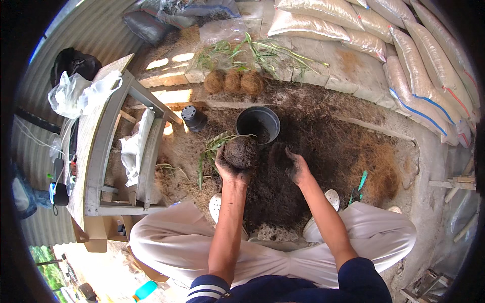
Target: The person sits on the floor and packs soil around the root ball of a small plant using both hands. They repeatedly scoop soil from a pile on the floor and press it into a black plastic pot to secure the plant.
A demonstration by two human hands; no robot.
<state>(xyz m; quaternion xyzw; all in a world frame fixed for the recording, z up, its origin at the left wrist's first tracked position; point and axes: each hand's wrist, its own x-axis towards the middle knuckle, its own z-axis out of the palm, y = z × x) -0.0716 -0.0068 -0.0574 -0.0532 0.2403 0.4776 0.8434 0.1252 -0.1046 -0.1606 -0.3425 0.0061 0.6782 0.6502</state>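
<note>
In my left hand [232, 169] rests a round ball of dark soil [240, 152], a root ball by its look. Long green leaves [212, 149] hang from its left side. My right hand [297, 166] is held apart from it, smeared with soil, fingers spread and nothing in them. Just beyond both hands stands a black plastic plant pot [258, 123] with dark soil inside. Loose dark potting soil [282, 200] covers the ground below my hands.
Three fibre-wrapped plant balls [232, 82] line the concrete step. An upturned black pot [193, 118] sits left of the bigger pot. Brown coir fibre [380, 170] and a green-handled hand tool [362, 181] lie right. A metal-framed table [127, 91] stands left; filled sacks [307, 24] are stacked behind.
</note>
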